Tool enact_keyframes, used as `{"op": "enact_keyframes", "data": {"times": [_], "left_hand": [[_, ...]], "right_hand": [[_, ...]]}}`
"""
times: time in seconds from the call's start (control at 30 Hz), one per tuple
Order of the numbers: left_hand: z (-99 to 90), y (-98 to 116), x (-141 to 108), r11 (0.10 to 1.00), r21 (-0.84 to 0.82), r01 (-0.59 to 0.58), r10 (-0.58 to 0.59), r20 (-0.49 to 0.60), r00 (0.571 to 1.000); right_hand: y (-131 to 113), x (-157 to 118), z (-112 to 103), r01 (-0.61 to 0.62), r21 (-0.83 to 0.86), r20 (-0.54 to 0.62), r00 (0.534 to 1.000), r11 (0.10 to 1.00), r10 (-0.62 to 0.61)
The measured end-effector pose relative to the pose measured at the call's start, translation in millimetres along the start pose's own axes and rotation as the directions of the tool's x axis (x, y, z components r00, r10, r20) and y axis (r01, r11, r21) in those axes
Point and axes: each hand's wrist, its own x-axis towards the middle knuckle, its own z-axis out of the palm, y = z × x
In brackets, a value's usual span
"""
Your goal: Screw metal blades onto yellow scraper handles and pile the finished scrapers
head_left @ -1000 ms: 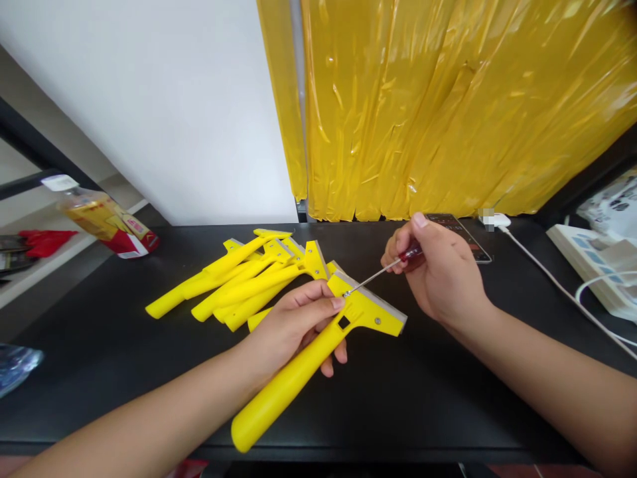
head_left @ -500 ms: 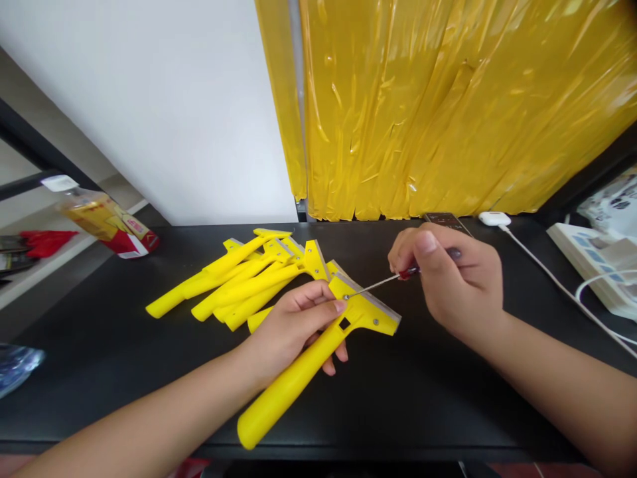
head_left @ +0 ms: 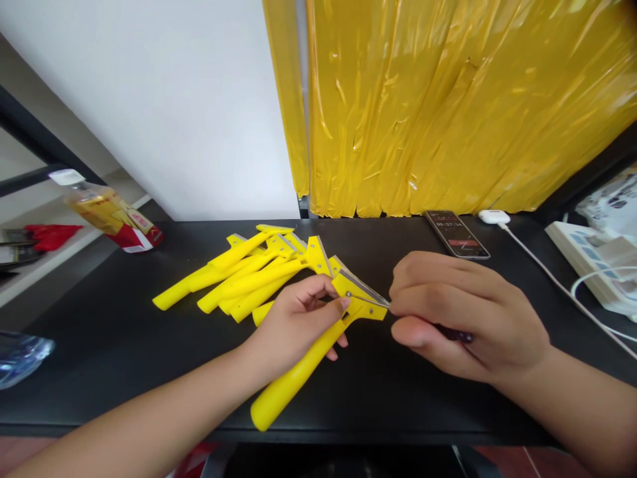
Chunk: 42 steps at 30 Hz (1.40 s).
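The left hand (head_left: 293, 325) clamps a smooth yellow plastic scraper (head_left: 293, 385) over the black table (head_left: 99, 378), beside a heap of matching scrapers (head_left: 239, 282). Close by, the right hand (head_left: 462, 318) holds a slim steel screwdriver (head_left: 368, 299) to a screw (head_left: 348, 294) in the scraper's head.

Scraper handle (head_left: 293, 382): glossy yel. plastic, w/ smooth metal blade (head_left: 362, 289) & thin steel screwdriver shaft (head_left: 368, 300). Benchtop (head_left: 398, 405) at 6 o'clock: matt blk. Crinkled shiny yel. plastic sheet (head_left: 448, 106) at 1 o'clock.

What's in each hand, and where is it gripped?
The left hand holds a yellow plastic scraper by its neck, below the blade head; the right hand holds a screwdriver by its dark red handle.
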Motion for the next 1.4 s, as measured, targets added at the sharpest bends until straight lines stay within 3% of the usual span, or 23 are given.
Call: {"op": "enact_keyframes", "data": {"times": [0.17,0.33,0.53,0.73,0.9,1.03,1.2,1.4], "left_hand": [[0.2,0,-1,1.000,0.019,-0.022,0.022,0.000,1.000],[-1.3,-1,0,0.999,-0.017,-0.028,0.028,-0.001,1.000],[-1.7,2,1,1.000,0.008,-0.017,0.018,-0.078,0.997],[-5.4,5,4,0.996,0.008,-0.084,0.085,-0.168,0.982],[-9.1,3,6,0.993,-0.001,-0.119,0.117,-0.179,0.977],[-10.0,2,8,0.992,-0.005,-0.125,0.121,-0.202,0.972],[-12.0,2,10,0.993,0.010,-0.120,0.119,-0.183,0.976],[-11.7,3,10,0.991,0.024,-0.130,0.132,-0.218,0.967]], "right_hand": [[0,-1,-2,-0.001,0.007,-0.027,1.000,1.000,0.001],[1,-2,1,0.074,-0.048,0.006,0.997,0.996,-0.074],[-8,-6,9,-0.152,-0.104,-0.090,0.986,0.983,0.143],[-16,-18,11,-0.296,-0.033,0.018,0.955,0.955,0.296],[-11,-17,16,-0.223,0.002,-0.016,0.975,0.975,0.223],[-8,-21,18,-0.269,0.052,-0.081,0.959,0.962,0.273],[-5,-28,13,-0.336,0.115,-0.064,0.937,0.935,0.344],[-2,-24,13,-0.290,0.079,-0.121,0.947,0.954,0.298]]}}
